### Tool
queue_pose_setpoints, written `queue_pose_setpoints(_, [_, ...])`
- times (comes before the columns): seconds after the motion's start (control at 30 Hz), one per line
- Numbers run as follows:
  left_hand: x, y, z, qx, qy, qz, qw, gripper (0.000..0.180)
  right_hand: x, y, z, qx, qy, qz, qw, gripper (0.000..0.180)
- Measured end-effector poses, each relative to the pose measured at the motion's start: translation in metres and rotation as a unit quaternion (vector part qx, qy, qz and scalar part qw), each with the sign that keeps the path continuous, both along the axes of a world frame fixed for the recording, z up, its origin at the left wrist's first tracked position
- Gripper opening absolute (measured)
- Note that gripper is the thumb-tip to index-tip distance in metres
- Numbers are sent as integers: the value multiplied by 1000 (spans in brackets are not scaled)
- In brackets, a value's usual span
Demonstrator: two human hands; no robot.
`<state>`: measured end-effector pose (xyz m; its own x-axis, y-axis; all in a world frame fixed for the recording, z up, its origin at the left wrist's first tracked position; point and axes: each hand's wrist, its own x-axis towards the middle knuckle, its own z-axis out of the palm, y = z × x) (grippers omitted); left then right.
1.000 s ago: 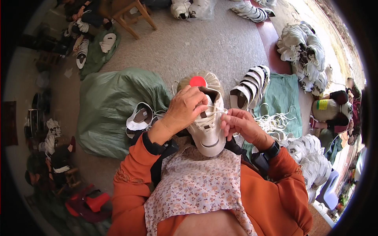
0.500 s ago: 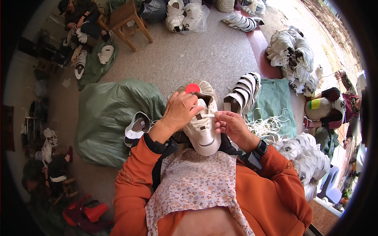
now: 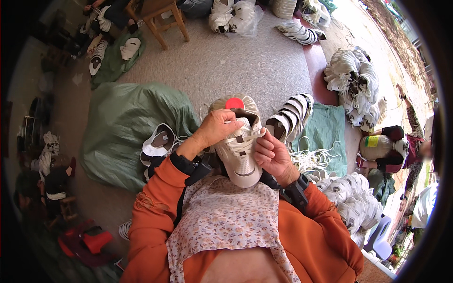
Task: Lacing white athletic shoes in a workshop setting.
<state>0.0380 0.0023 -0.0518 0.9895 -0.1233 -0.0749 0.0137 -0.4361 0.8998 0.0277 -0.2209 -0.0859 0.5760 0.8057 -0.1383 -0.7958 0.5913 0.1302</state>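
White sneaker (image 3: 238,155) held upright over lap, left hand (image 3: 214,129) clenched on its tongue, right hand (image 3: 271,153) fingers pinching the lace (image 3: 247,138); lower eyelets look threaded, top rows apparently remain; loose laces (image 3: 314,160) lie near.

Both my forearms come up from the lower edge in orange sleeves, each with a dark band at the wrist, elbows spread wide. My left hand (image 3: 218,128) is raised in front of my chest, palm down, fingers curled and pinched together at the tips. My right hand (image 3: 271,154) sits just beside it, slightly lower, fingers bent inward, thumb pressed toward them.
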Motion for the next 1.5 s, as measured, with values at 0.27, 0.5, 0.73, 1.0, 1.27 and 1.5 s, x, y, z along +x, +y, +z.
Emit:
queue_pose_setpoints(0.27, [-4,17,1,-353,117,41,927,21,6,-4,2,-110,6,53,993,27])
queue_pose_setpoints(0.5, [-49,33,-11,-29,-129,199,971,16,8,-21,15,-468,-241,6,850,22])
queue_pose_setpoints(0.73, [-96,20,-29,73,-23,134,988,22,20,-13,17,-575,-712,-128,382,24])
queue_pose_setpoints(1.0, [-91,15,-26,164,-170,122,964,16,38,-8,25,-535,-800,-128,241,13])
queue_pose_setpoints(1.27, [-94,22,-16,-42,-37,76,995,9,25,-5,6,-604,-743,-165,236,12])
queue_pose_setpoints(1.5, [-109,50,5,-283,193,-51,938,29,30,-14,10,-612,-746,-128,231,11])
